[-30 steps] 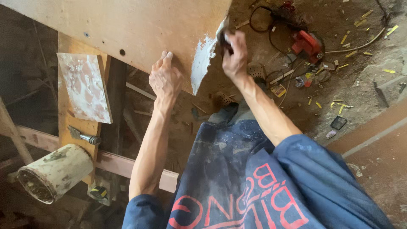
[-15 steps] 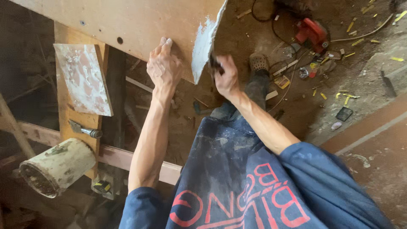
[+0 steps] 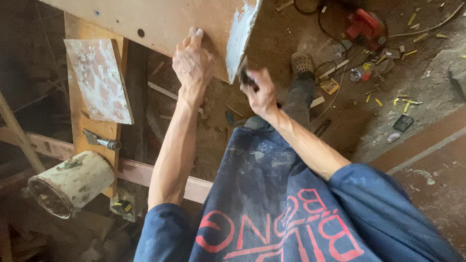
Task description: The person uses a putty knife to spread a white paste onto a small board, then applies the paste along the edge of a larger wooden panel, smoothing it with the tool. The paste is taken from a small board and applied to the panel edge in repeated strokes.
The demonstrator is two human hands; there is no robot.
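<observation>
Left hand (image 3: 193,60) spread flat on wooden board (image 3: 145,19), right hand (image 3: 259,92) gripping putty knife (image 3: 242,73) — at board's white-smeared edge

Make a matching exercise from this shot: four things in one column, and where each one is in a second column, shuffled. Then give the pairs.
Things
1. left hand
2. right hand
3. putty-smeared square board
4. white bucket

Places
A. lying on its side, low at the left
B. flat on the face of the wooden panel
C. on the orange plank at the left
D. at the panel's white-coated edge, gripping a dark tool

Pairs: 1-B, 2-D, 3-C, 4-A
</observation>
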